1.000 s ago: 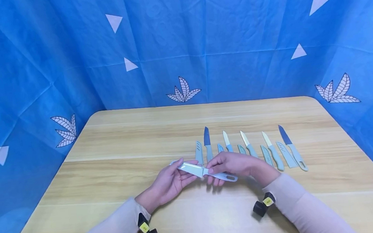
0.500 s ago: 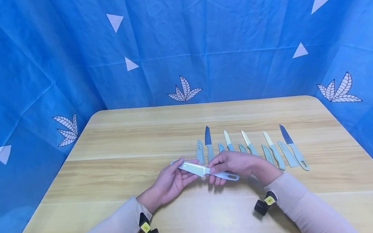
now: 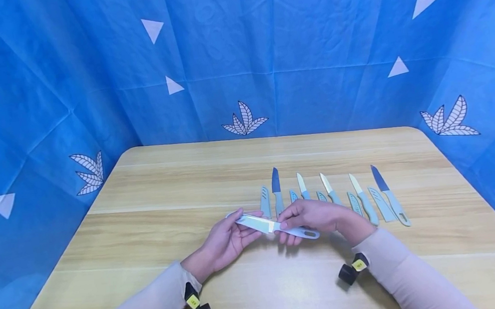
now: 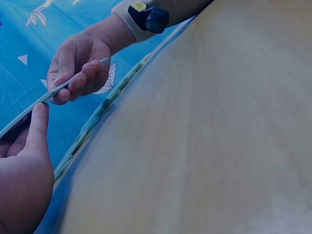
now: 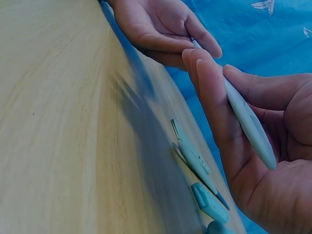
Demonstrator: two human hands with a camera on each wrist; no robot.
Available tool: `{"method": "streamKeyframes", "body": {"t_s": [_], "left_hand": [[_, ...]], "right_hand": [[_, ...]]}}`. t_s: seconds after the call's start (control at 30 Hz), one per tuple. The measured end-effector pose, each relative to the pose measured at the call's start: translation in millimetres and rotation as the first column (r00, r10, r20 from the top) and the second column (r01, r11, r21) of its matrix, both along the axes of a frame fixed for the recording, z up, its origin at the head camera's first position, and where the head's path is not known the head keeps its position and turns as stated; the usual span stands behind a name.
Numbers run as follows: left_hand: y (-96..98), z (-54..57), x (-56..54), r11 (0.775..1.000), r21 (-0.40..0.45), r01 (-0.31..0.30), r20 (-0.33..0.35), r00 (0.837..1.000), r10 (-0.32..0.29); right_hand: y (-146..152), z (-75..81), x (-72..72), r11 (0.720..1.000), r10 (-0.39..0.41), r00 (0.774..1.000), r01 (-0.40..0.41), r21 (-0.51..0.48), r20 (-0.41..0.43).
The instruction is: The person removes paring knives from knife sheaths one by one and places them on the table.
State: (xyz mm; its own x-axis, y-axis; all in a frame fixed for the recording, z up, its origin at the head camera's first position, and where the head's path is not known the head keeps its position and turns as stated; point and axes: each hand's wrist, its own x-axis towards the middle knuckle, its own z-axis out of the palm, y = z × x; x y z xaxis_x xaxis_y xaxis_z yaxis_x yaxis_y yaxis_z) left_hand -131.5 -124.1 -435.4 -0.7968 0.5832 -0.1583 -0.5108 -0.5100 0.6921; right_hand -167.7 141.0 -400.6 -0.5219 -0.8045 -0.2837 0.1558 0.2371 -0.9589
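A pale blue knife [image 3: 303, 232] is held between both hands above the table. My left hand [image 3: 221, 245] holds its broad, whitish front part, thumb on top and fingers underneath. Whether that part is bare blade or a sheath I cannot tell for sure; a bright band shows where it meets the handle. My right hand [image 3: 315, 217] pinches the handle, whose slotted end sticks out past the fingers. In the right wrist view the handle [image 5: 249, 126] lies between thumb and fingers. The left wrist view shows the knife [image 4: 18, 118] edge-on, tilted.
Several knives lie in a row beyond the right hand, among them a dark-bladed knife [image 3: 380, 181] and a light-bladed knife [image 3: 363, 197]. Blue sheaths, such as the slotted sheath [image 3: 265, 200], lie beside them. A blue curtain [image 3: 237, 55] surrounds the wooden table [image 3: 164, 183].
The right hand and the handle have shifted slightly right, away from the left hand. The bright band beside the handle has become clearer. The left hand keeps its place on the knife.
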Motion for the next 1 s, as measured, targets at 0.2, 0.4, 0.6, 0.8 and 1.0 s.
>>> {"method": "streamKeyframes", "body": {"t_s": [0.2,0.4,0.6,0.8,1.0], "left_hand": [[-0.3,1.1,0.7,1.0,0.003,-0.005,0.006,1.0,0.005],[-1.1,2.2,0.5,1.0,0.006,-0.01,0.006,1.0,0.01],[-1.4,3.2,0.9,1.0,0.011,-0.013,0.008,1.0,0.013],[-1.6,4.0,1.2,1.0,0.013,-0.02,0.017,1.0,0.02],[-1.4,4.6,1.0,1.0,0.007,-0.028,0.026,0.999,0.027]], "right_hand": [[2,0.9,-0.6,1.0,0.004,1.0,-0.004,0.001,-0.009],[5,1.6,-1.3,1.0,0.001,1.0,-0.001,0.014,-0.001],[6,3.7,-0.9,1.0,0.0,1.0,0.0,0.029,-0.008],[9,5.4,-0.4,0.999,0.001,1.0,0.0,0.033,-0.028],[11,5.7,-1.4,1.0,0.017,0.999,-0.016,0.026,-0.05]]}}
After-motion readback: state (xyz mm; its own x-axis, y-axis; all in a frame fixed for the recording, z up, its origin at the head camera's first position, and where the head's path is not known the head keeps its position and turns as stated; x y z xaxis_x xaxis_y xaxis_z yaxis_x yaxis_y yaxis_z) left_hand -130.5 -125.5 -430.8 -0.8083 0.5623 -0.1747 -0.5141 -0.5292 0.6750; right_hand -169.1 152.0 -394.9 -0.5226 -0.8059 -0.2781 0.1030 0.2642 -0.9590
